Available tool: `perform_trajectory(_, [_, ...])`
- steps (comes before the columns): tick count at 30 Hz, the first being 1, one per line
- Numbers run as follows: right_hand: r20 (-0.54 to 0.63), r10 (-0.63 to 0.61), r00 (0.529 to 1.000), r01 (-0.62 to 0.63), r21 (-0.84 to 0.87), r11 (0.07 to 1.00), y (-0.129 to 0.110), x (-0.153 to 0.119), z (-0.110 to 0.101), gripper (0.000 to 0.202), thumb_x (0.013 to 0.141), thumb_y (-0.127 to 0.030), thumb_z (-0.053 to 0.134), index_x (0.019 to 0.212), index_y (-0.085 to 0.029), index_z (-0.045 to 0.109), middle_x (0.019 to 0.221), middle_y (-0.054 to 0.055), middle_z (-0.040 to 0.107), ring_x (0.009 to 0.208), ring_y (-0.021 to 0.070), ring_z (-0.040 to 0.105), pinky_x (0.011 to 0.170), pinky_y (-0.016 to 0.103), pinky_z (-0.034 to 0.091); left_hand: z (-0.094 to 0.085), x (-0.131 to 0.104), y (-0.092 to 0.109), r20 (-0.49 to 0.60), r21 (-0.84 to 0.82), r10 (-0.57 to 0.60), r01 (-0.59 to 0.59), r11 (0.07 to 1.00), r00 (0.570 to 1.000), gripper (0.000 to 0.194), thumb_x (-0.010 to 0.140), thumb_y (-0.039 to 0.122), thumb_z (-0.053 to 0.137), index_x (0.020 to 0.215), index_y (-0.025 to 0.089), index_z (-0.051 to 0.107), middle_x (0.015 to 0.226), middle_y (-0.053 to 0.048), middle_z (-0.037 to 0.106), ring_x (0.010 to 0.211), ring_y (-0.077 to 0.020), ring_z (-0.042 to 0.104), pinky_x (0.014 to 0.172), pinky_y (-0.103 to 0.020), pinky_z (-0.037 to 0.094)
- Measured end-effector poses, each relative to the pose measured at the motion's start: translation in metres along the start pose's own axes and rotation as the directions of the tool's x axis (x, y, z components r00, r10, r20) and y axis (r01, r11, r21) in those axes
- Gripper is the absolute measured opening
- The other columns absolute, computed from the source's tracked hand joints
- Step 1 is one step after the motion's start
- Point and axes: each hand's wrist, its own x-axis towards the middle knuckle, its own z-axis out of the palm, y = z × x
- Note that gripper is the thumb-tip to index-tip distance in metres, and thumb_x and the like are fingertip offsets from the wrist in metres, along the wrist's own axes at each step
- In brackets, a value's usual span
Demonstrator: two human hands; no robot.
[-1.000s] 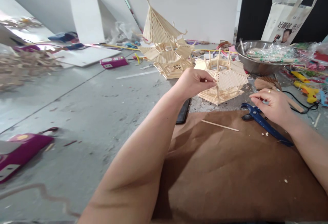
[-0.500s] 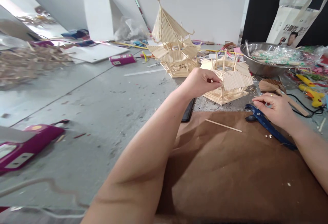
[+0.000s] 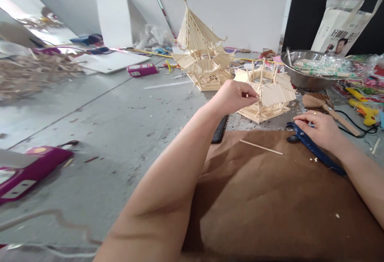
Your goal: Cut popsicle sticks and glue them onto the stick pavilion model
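My left hand (image 3: 239, 97) reaches to the near roof corner of a small pavilion model (image 3: 277, 93) built of thin wooden sticks. Its thumb and forefinger are pinched together at that corner; whatever lies between the tips is too small to make out. My right hand (image 3: 321, 128) hovers by the blue-handled cutter (image 3: 315, 148), partly over it. The thumb and fingers there are drawn together, and I cannot see what they hold, if anything. A single thin wooden stick (image 3: 261, 147) lies on the brown paper (image 3: 270, 206) between my arms.
Behind stands a taller stick pagoda (image 3: 207, 60). A metal bowl (image 3: 318, 82) with packed sticks, a brush (image 3: 333, 112) and a yellow glue gun (image 3: 364, 112) are at the right. A black phone (image 3: 220, 131) lies near my left forearm. Purple power strips (image 3: 39, 166) rest at the left.
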Motion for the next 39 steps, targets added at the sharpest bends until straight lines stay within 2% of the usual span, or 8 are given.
perform_trajectory(20, [0.030, 0.000, 1.000, 0.001, -0.036, 0.999, 0.000, 0.001, 0.000, 0.020, 0.080, -0.028, 0.050, 0.080, -0.021, 0.068, 0.079, 0.004, 0.068, 0.074, 0.0174, 0.061, 0.069, 0.032, 0.046, 0.000, 0.000, 0.000, -0.017, -0.039, -0.015, 0.014, 0.999, 1.000, 0.015, 0.064, 0.024, 0.060, 0.065, 0.012, 0.069, 0.058, -0.003, 0.064, 0.052, -0.0082, 0.050, 0.049, -0.021, 0.037])
perform_trajectory(23, [0.007, 0.018, 1.000, -0.018, 0.010, 1.000, -0.003, 0.001, -0.001, 0.019, 0.080, -0.029, 0.050, 0.081, -0.022, 0.068, 0.080, 0.003, 0.068, 0.074, 0.0171, 0.061, 0.068, 0.032, 0.046, 0.001, -0.001, 0.008, -0.068, -0.130, -0.017, 0.008, 0.991, 0.998, 0.014, 0.064, 0.024, 0.061, 0.064, 0.012, 0.067, 0.059, -0.003, 0.063, 0.053, -0.0087, 0.051, 0.049, -0.022, 0.038])
perform_trajectory(26, [-0.004, 0.076, 0.997, -0.074, 0.135, 0.988, -0.009, 0.000, -0.004, 0.022, 0.080, -0.033, 0.050, 0.089, -0.021, 0.067, 0.081, 0.003, 0.067, 0.069, 0.0154, 0.060, 0.062, 0.029, 0.047, 0.007, -0.004, 0.023, -0.105, -0.275, -0.025, -0.005, 0.962, 0.994, 0.013, 0.068, 0.026, 0.061, 0.068, 0.013, 0.066, 0.061, -0.002, 0.062, 0.053, -0.0081, 0.051, 0.047, -0.022, 0.038])
perform_trajectory(30, [0.040, 0.149, 0.988, -0.154, 0.351, 0.924, -0.022, -0.002, -0.008, 0.032, 0.080, -0.040, 0.051, 0.101, -0.019, 0.063, 0.081, 0.004, 0.067, 0.068, 0.0147, 0.060, 0.061, 0.028, 0.048, 0.027, -0.011, 0.044, 0.017, -0.446, -0.055, 0.057, 0.893, 0.998, 0.017, 0.069, 0.031, 0.063, 0.073, 0.015, 0.064, 0.056, 0.000, 0.058, 0.047, -0.0069, 0.048, 0.042, -0.021, 0.036])
perform_trajectory(33, [0.086, 0.111, 0.990, -0.138, 0.435, 0.890, -0.030, -0.003, -0.010, 0.033, 0.080, -0.042, 0.050, 0.103, -0.020, 0.062, 0.086, 0.004, 0.067, 0.074, 0.0154, 0.061, 0.066, 0.028, 0.049, 0.044, -0.016, 0.052, 0.119, -0.560, -0.052, 0.110, 0.821, 0.992, 0.021, 0.070, 0.036, 0.063, 0.073, 0.015, 0.063, 0.055, 0.000, 0.057, 0.046, -0.0062, 0.047, 0.041, -0.020, 0.035])
perform_trajectory(36, [0.088, 0.061, 0.994, -0.093, 0.420, 0.903, -0.032, -0.004, -0.010, 0.029, 0.082, -0.041, 0.049, 0.096, -0.020, 0.063, 0.084, 0.003, 0.067, 0.073, 0.0145, 0.061, 0.065, 0.026, 0.047, 0.058, -0.020, 0.056, 0.186, -0.610, -0.014, 0.127, 0.782, 0.982, 0.020, 0.071, 0.034, 0.061, 0.072, 0.014, 0.061, 0.059, 0.000, 0.059, 0.052, -0.0069, 0.052, 0.045, -0.020, 0.039])
perform_trajectory(39, [0.086, 0.043, 0.995, -0.070, 0.342, 0.937, -0.030, -0.004, -0.011, 0.025, 0.083, -0.037, 0.047, 0.085, -0.018, 0.063, 0.073, 0.001, 0.065, 0.064, 0.0126, 0.058, 0.059, 0.024, 0.044, 0.063, -0.022, 0.056, 0.198, -0.594, -0.009, 0.127, 0.794, 0.980, 0.011, 0.074, 0.025, 0.058, 0.074, 0.014, 0.060, 0.062, 0.000, 0.060, 0.053, -0.0059, 0.052, 0.048, -0.019, 0.040])
